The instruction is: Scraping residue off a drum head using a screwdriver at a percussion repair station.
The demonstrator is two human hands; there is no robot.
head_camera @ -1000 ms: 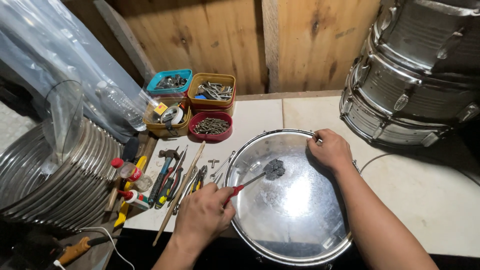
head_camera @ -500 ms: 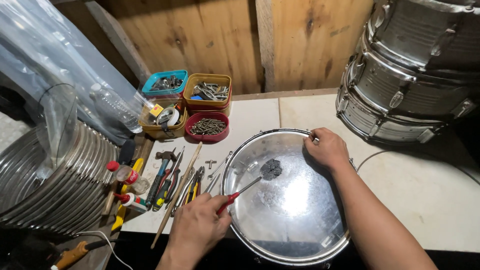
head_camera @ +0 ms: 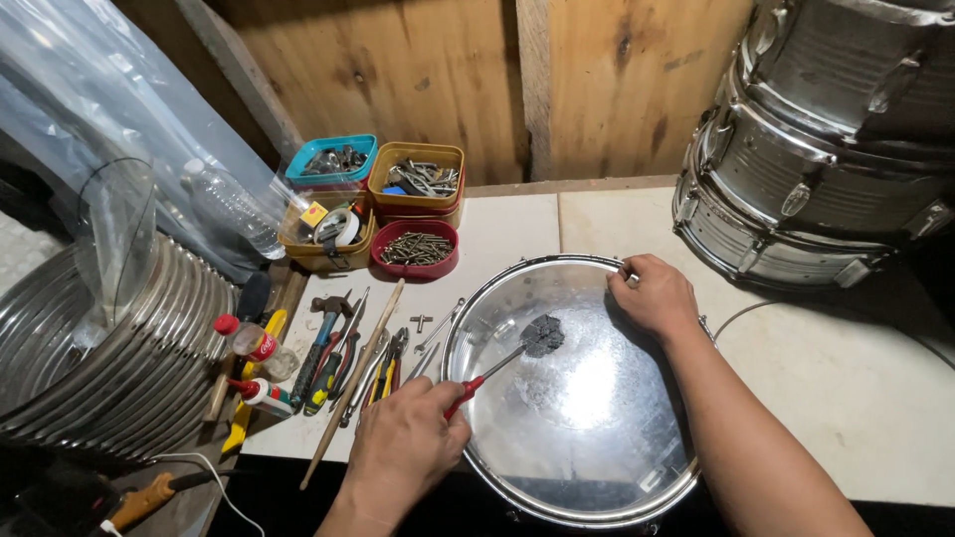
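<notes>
I am gripping a red-handled screwdriver (head_camera: 494, 366) in my closed left hand (head_camera: 406, 443), its tip meeting a dark grey patch (head_camera: 542, 335) on the clear drumhead. My right hand (head_camera: 654, 295) is curling shut over the far rim of the shiny chrome snare drum (head_camera: 587, 418), seemingly steadying it. The drum is lying flat on the pale counter (head_camera: 846, 378), glaring with reflected light.

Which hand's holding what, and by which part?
Left hand grips a screwdriver by its red handle, with the tip out over the drum's clear head. Right hand clasps the drum at its far metal rim.
</notes>
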